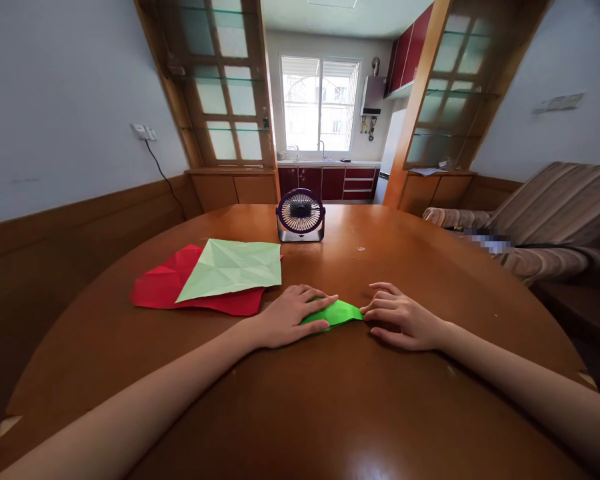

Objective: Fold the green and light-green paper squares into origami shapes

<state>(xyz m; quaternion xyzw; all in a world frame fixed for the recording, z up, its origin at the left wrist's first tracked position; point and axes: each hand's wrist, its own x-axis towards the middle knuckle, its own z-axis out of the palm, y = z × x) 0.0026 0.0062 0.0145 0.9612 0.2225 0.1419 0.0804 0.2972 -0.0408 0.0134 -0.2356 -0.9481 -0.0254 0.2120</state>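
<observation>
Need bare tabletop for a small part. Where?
Free: near table between the forearms; also right of the fan, beyond the right hand, bar small specks. Crowded: mid-table, where left hand and right hand touch bright green paper; left of that, pale green paper overlaps red paper.

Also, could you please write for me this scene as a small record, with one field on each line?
Left hand: lying over the left part of the bright green folded paper
Right hand: fingertips at that paper's right tip; whether they pinch it, unclear
Other paper: creased pale green sheet overlapping a red sheet, left of the paper under the hand
Fan: upright, towards the far side
Surface: brown, glossy table
</observation>
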